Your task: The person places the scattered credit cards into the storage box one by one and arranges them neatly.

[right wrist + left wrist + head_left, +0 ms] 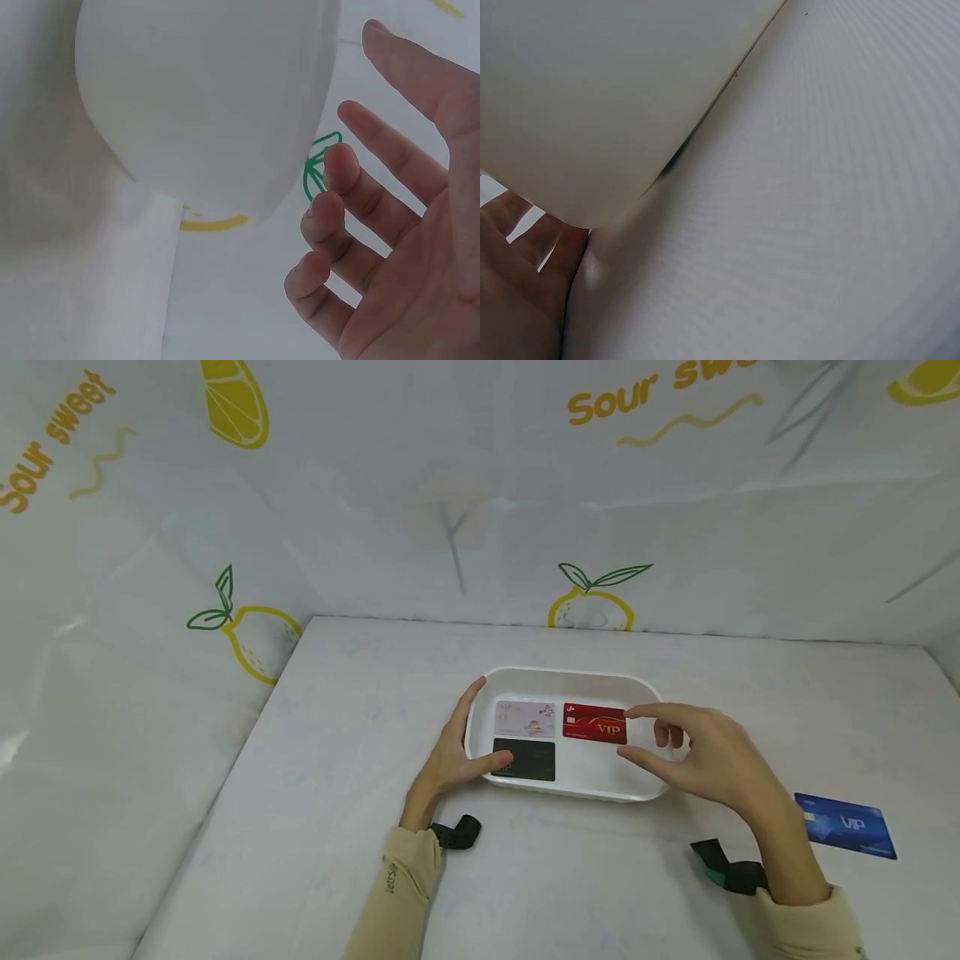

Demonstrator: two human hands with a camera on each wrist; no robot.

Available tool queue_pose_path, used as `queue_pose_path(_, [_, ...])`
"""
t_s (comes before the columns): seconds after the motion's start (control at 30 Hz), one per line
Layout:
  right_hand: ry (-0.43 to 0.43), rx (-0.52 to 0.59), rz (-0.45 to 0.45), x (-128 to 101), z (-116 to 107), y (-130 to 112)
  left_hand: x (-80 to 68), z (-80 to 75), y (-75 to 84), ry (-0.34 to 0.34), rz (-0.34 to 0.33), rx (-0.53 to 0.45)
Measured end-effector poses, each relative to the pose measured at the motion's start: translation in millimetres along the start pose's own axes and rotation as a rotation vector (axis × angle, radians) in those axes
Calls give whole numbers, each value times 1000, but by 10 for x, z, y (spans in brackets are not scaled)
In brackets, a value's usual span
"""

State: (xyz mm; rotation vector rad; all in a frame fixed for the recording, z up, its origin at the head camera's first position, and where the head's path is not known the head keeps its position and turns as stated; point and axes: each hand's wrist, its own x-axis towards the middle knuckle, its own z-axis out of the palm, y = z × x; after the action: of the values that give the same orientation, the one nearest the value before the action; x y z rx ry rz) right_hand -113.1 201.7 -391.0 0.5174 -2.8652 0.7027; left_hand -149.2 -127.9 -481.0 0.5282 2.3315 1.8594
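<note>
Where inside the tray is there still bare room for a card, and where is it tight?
In the white tray, the front right patch is bare, bordered by the red card behind and the black card to its left. The pink card fills the back left. The left hand crowds the left rim; the right hand hovers by the right rim.

Off-tray surroundings
Blue card (851,825) flat on white table (360,727), well right of centre. Backdrop sheet (420,485) printed with lemons, "Sour sweet".
</note>
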Motion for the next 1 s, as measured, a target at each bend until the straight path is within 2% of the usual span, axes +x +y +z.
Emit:
queue_pose_path(0.4, [54,0,-9,-143,-137,258,0,-2,7,3,-3,8])
queue_pose_path(1.0, [71,26,76,-384,-293,556,3,-3,-11,3,10,25])
